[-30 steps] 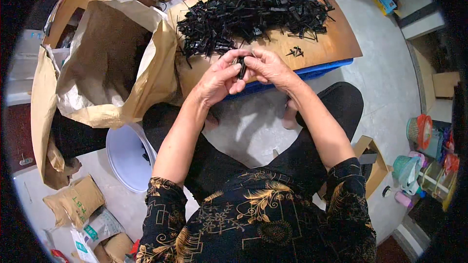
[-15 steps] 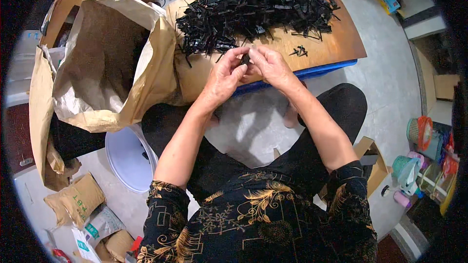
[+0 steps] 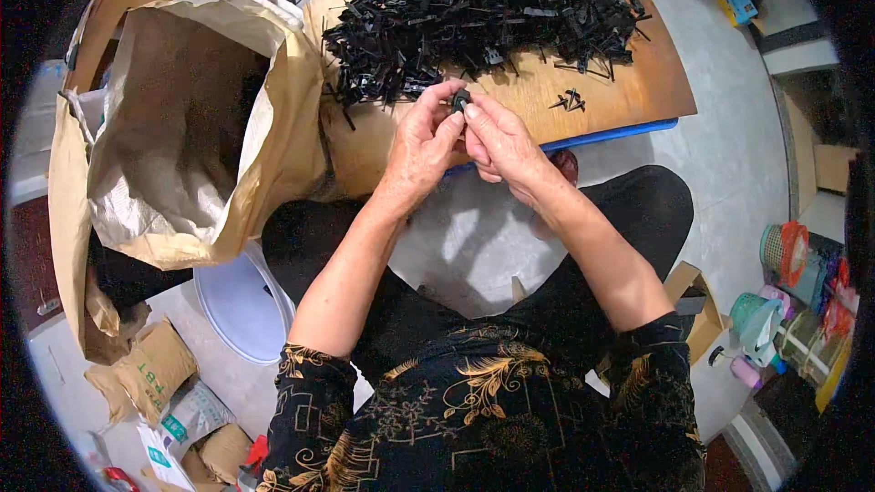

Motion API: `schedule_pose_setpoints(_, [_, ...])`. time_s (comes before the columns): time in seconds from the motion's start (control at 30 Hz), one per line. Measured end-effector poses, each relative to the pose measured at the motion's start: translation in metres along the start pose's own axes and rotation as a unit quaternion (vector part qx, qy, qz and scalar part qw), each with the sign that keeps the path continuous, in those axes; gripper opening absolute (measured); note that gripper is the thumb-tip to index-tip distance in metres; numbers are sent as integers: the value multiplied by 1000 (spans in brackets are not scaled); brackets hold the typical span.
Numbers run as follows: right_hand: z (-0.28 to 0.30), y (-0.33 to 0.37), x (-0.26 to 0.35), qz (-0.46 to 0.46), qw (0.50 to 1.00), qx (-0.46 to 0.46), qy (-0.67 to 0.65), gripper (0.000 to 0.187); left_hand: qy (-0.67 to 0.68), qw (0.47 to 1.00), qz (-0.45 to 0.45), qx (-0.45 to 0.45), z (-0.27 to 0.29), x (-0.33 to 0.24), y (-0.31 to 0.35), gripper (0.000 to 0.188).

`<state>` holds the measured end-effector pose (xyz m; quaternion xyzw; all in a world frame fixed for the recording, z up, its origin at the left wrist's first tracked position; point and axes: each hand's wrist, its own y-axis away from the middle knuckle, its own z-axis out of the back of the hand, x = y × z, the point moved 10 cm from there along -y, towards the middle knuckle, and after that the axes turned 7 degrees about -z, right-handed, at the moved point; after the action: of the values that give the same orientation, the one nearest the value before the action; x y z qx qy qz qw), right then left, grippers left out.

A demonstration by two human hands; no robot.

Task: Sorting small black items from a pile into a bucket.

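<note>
Between both hands, over the near edge of the wooden board, is a small black plastic part (image 3: 461, 100). My left hand (image 3: 423, 138) pinches it from the left with thumb and forefinger. From the right, my right hand (image 3: 499, 135) grips it too, its other fingers curled in. The part's exact shape is partly covered by the fingertips. Just beyond my hands spreads a large heap of black plastic parts (image 3: 483, 14), thin and clip-like with stems. A few small black pieces (image 3: 569, 100) lie apart from the heap, to the right of my hands.
The wooden board (image 3: 638, 91) rests on something blue. At its left stands a large open paper sack (image 3: 292, 128), with a white bucket (image 3: 239, 310) below it. Packed bags (image 3: 155, 369) lie at lower left. An open cardboard box (image 3: 697, 319) sits right of my legs.
The black part now shows more between the fingertips. My right hand's fingers have curled further in and shifted slightly right. The view has shifted a little.
</note>
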<state>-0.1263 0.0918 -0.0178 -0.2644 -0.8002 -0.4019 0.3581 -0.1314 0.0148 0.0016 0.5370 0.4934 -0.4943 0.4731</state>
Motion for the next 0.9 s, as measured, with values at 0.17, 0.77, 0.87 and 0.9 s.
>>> schedule_pose_setpoints(0.17, [1, -5, -2, -17, 1000, -1, -15, 23, 3, 1000, 14, -27, 2, 5, -2, 31])
schedule_pose_setpoints(0.77, [66, -9, 53, 245, 862, -149, 418, 25, 51, 996, 61, -30, -2, 8, -13, 39])
schedule_pose_setpoints(0.87, [124, 7, 87, 132, 732, -296, 599, 27, 196, 974, 109, -8, -4, 13, -9, 34])
schedule_pose_setpoints(0.9, [147, 10, 92, 97, 664, -347, 655, 24, 249, 956, 152, -29, -7, 20, -5, 25])
